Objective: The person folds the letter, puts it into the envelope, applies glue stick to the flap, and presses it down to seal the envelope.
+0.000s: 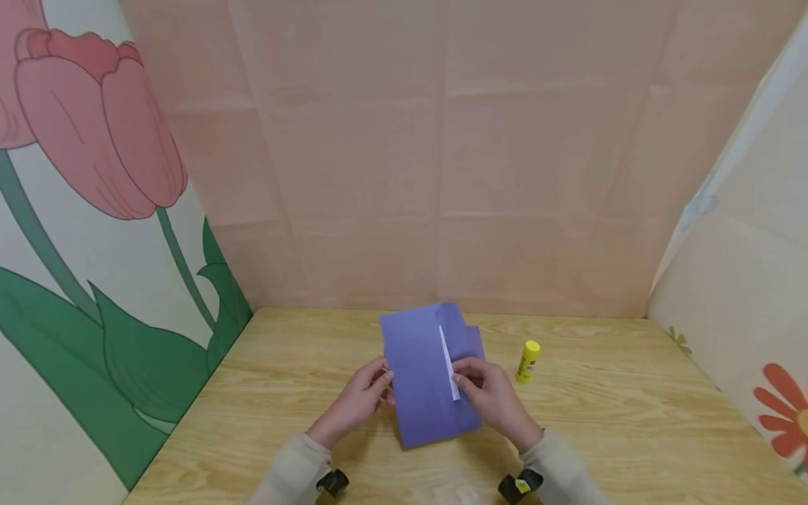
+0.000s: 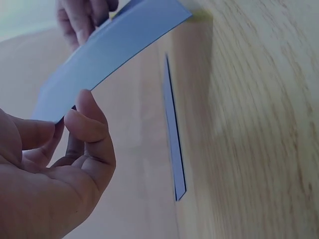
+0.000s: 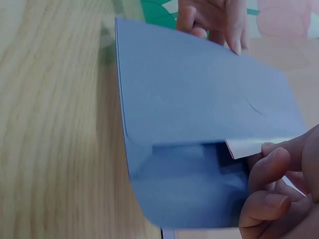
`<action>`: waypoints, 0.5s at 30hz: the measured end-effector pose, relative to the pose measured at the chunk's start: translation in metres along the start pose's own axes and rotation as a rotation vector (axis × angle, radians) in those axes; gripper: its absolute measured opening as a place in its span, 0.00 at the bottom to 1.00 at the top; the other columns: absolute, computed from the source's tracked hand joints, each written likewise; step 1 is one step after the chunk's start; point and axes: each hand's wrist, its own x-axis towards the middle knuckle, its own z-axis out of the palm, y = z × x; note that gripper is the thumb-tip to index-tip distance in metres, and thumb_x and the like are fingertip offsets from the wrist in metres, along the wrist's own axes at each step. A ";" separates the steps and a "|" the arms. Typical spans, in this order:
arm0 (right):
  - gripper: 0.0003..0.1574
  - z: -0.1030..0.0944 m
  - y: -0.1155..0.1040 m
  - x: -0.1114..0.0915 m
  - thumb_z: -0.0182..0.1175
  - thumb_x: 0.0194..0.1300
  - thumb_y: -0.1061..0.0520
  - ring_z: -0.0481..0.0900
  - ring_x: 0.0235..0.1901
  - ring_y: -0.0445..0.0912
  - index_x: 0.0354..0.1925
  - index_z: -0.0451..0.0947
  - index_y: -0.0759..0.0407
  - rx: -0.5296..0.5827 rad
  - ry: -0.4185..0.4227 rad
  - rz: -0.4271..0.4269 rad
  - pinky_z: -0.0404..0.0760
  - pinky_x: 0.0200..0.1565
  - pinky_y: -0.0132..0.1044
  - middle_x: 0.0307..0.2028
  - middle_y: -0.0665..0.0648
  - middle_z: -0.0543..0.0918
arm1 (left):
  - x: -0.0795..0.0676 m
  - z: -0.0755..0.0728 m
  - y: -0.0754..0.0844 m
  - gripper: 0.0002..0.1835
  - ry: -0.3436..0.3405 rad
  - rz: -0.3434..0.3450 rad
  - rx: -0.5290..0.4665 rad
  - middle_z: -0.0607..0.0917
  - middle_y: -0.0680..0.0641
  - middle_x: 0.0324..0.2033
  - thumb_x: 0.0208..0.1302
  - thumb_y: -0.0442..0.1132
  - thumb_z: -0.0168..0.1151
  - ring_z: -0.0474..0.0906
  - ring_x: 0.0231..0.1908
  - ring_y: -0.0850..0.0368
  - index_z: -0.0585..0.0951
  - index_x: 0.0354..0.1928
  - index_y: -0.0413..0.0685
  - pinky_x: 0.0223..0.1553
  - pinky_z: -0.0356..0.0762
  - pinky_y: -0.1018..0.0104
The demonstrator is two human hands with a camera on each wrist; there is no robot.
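A purple paper envelope [image 1: 419, 379] is held up above the table, tilted, with its opening along the right side. My left hand [image 1: 365, 391] pinches the envelope's left edge between thumb and fingers. At the opening, my right hand [image 1: 494, 394] pinches the edge of a white paper [image 1: 445, 358]. Most of that paper is hidden inside the envelope; the right wrist view shows a corner of the white paper [image 3: 244, 148] at the fingertips, beside the envelope's open flap [image 3: 189, 199].
Behind the envelope lies another flat purple piece [image 1: 474, 341], seen nearly edge-on in the left wrist view. A yellow glue stick [image 1: 527, 361] stands on the wooden table [image 1: 618, 421] to the right. A draped backdrop [image 1: 442, 154] rises at the table's far edge.
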 end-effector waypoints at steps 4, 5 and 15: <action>0.07 0.002 0.000 -0.001 0.61 0.68 0.66 0.79 0.26 0.39 0.44 0.84 0.62 0.038 -0.026 0.003 0.80 0.29 0.32 0.35 0.57 0.87 | 0.001 0.003 -0.002 0.10 0.002 0.002 -0.020 0.79 0.38 0.31 0.80 0.36 0.45 0.81 0.32 0.40 0.66 0.36 0.39 0.23 0.74 0.66; 0.08 0.002 0.000 -0.001 0.61 0.69 0.66 0.78 0.24 0.39 0.45 0.83 0.63 0.051 -0.039 0.012 0.79 0.26 0.33 0.35 0.57 0.87 | 0.001 0.004 -0.002 0.10 0.005 0.003 -0.021 0.79 0.38 0.30 0.80 0.36 0.45 0.81 0.31 0.40 0.66 0.36 0.39 0.23 0.74 0.66; 0.09 -0.001 -0.003 -0.002 0.61 0.69 0.63 0.75 0.19 0.42 0.45 0.82 0.67 0.114 -0.115 0.095 0.78 0.23 0.36 0.33 0.60 0.84 | 0.001 0.007 -0.004 0.09 0.054 -0.003 -0.079 0.79 0.36 0.30 0.78 0.34 0.48 0.82 0.29 0.41 0.67 0.37 0.38 0.22 0.72 0.69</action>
